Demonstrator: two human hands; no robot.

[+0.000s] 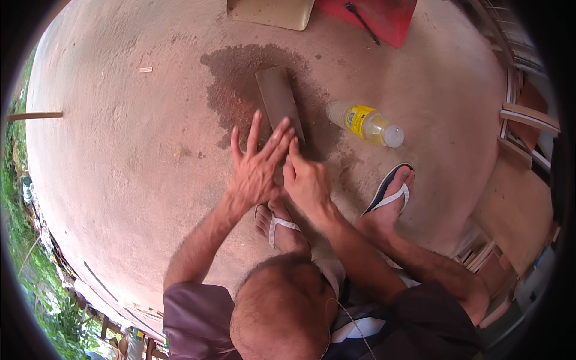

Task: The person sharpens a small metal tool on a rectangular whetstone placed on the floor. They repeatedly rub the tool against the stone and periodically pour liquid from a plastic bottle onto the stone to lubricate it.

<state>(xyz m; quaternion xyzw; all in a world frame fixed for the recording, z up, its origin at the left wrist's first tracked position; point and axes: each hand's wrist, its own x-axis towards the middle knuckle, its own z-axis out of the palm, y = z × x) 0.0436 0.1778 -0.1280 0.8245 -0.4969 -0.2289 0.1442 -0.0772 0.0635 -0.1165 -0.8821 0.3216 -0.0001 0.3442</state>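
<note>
A long grey rectangular block, like a whetstone (277, 96), lies on a wet dark patch of the concrete floor in front of me. Above its near end, my left hand (257, 171) has its fingers spread, with two fingertips at the block's edge. My right hand (309, 186) is closed, its index finger pointing forward against the left fingertips. Whatever lies within its curled fingers is hidden. To the right of the block, a clear plastic bottle (375, 127) with a yellow label and a white cap rests on its side.
Ahead are a beige tray-like piece (270, 15) and a red one (393, 18) with a thin dark tool (363, 25) on it. My sandalled feet (282, 231) flank the near floor. Wooden pieces (531, 117) and a board (516, 210) stand at right; a stick (36, 116) juts in at left.
</note>
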